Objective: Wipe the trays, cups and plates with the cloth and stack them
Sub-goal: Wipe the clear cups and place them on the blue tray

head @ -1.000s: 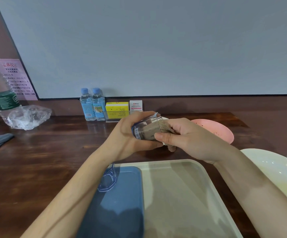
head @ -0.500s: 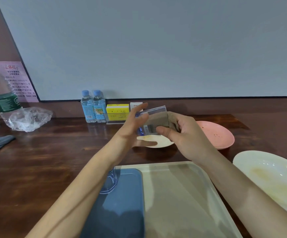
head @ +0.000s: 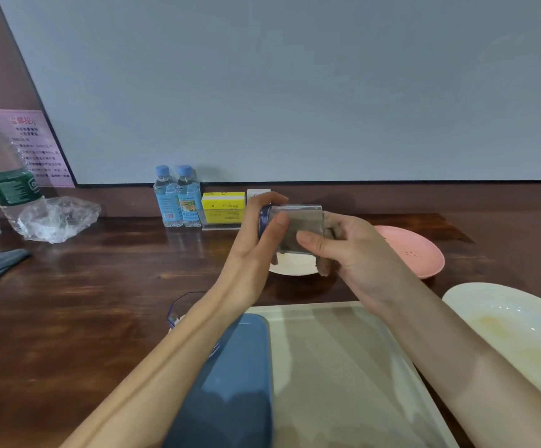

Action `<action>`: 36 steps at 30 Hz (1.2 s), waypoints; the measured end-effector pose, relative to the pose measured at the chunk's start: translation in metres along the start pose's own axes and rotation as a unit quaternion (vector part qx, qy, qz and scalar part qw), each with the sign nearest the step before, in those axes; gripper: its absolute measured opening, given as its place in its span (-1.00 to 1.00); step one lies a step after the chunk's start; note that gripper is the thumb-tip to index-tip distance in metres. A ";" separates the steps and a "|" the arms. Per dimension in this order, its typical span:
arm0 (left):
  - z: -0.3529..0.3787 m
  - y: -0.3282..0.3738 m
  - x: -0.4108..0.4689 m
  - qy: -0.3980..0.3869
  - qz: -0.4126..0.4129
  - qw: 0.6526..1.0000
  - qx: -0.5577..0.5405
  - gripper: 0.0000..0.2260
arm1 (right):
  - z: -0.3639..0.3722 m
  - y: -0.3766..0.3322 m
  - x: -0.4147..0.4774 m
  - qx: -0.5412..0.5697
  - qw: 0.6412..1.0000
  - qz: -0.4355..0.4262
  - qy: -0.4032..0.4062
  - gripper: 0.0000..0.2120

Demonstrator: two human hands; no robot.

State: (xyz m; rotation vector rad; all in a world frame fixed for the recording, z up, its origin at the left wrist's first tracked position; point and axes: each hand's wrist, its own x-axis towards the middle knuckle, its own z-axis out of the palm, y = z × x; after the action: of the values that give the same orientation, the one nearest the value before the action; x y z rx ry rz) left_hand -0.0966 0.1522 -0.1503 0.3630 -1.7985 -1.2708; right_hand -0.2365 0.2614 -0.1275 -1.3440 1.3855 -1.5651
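Cup point(head: 296, 212) (clear, tipped on its side) is gripped in the left hand point(head: 256, 250) above the counter point(head: 85, 302), over a small white plate point(head: 292, 266); the right hand point(head: 356, 253) pinches the brown cloth point(head: 325, 270) stuffed inside it.

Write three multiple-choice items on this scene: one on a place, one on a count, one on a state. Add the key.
1. Where does the blue tray lie?
A. on the cream tray's left part
B. on the pink plate
C. against the wall

2. How many small blue-capped bottles are there?
A. one
B. two
C. four

3. How is the cup?
A. upright on the table
B. held on its side, cloth inside
C. stacked on a tray

Key:
1 A, its edge overlaps the cream tray.
2 B, two stand side by side.
3 B, the left hand grips it and the right hand holds the cloth in its mouth.
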 end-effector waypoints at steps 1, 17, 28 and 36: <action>0.002 0.005 0.004 0.016 -0.065 0.996 -0.062 -0.81 | 0.001 0.001 0.000 -0.063 0.997 -0.034 0.008 -0.76; 0.002 0.004 0.000 0.086 -0.042 0.995 -0.027 -0.83 | 0.016 0.003 -0.004 0.000 1.000 -0.027 0.014 -0.74; 0.008 -0.009 -0.005 0.161 -0.061 0.985 -0.015 -0.65 | 0.029 0.013 -0.009 -0.031 0.999 -0.013 0.007 -0.75; 0.001 0.019 0.003 0.044 -0.209 0.958 -0.193 -0.62 | 0.029 0.003 -0.006 -0.291 0.940 -0.174 0.047 -0.45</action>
State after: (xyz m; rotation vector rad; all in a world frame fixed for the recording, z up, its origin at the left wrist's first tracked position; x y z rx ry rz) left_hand -0.0944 0.1593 -0.1326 0.5855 -1.3941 -1.8304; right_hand -0.2079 0.2576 -0.1348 -1.9749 1.8406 -1.5057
